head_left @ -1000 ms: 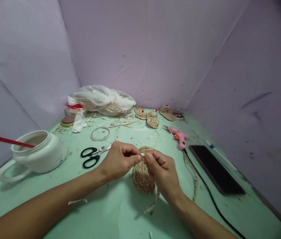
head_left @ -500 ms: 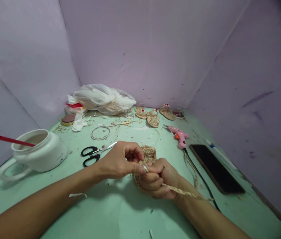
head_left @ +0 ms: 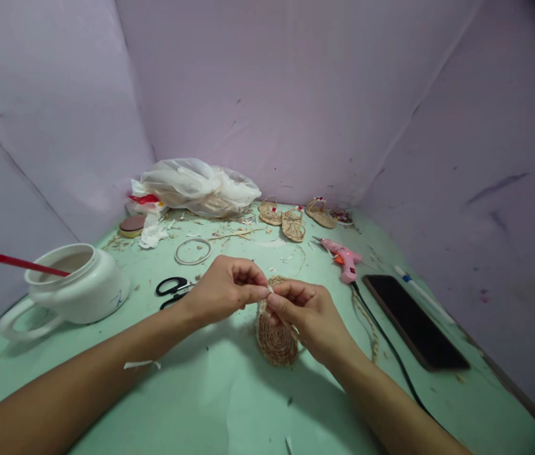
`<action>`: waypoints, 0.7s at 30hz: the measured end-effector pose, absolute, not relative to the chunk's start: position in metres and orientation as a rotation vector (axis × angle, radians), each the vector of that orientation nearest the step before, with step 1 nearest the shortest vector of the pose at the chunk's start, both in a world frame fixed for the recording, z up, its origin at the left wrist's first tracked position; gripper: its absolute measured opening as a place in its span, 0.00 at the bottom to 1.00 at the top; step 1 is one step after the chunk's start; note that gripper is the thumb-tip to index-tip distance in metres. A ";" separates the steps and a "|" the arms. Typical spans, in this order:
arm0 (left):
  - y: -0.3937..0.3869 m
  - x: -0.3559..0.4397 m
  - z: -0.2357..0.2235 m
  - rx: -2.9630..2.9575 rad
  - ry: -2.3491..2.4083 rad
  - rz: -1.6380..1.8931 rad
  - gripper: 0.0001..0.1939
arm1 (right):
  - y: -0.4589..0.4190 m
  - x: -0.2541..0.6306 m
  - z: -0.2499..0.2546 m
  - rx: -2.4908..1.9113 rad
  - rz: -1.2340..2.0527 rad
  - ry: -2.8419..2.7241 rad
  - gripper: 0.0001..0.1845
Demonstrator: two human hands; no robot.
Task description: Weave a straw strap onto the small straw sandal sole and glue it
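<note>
Coiled sole [head_left: 277,344] (tan) — by left hand [head_left: 222,287], partly behind right hand [head_left: 312,316].

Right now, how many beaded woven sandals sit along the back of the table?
3. The left sandal is beside the plastic bag, the middle sandal sits nearest the camera, and the right sandal is beside the bead container. Any behind the bag would be hidden.

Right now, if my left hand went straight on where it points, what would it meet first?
Likely your right hand; its fingers lie directly ahead of your left hand, though exact depth is unclear.
</note>
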State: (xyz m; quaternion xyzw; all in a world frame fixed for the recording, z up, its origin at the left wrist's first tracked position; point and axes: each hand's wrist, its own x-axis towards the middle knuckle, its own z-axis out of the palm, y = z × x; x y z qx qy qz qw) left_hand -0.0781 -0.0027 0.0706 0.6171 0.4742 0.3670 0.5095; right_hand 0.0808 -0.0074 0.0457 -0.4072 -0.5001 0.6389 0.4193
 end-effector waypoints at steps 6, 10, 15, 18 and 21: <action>-0.003 -0.077 0.065 1.356 1.047 0.906 0.09 | -0.006 0.080 0.047 -1.035 1.701 -1.017 0.16; -0.006 -0.075 0.069 1.392 1.129 0.905 0.09 | -0.007 0.079 0.046 -1.069 1.708 -1.041 0.15; -0.011 -0.072 0.078 1.483 1.242 0.888 0.06 | -0.008 0.078 0.045 -1.098 1.709 -1.056 0.16; -0.012 -0.072 0.078 1.524 1.226 0.905 0.06 | -0.009 0.079 0.046 -0.999 1.821 -0.966 0.18; -0.014 -0.073 0.075 1.575 1.177 0.956 0.05 | -0.009 0.082 0.047 -0.913 1.962 -0.937 0.18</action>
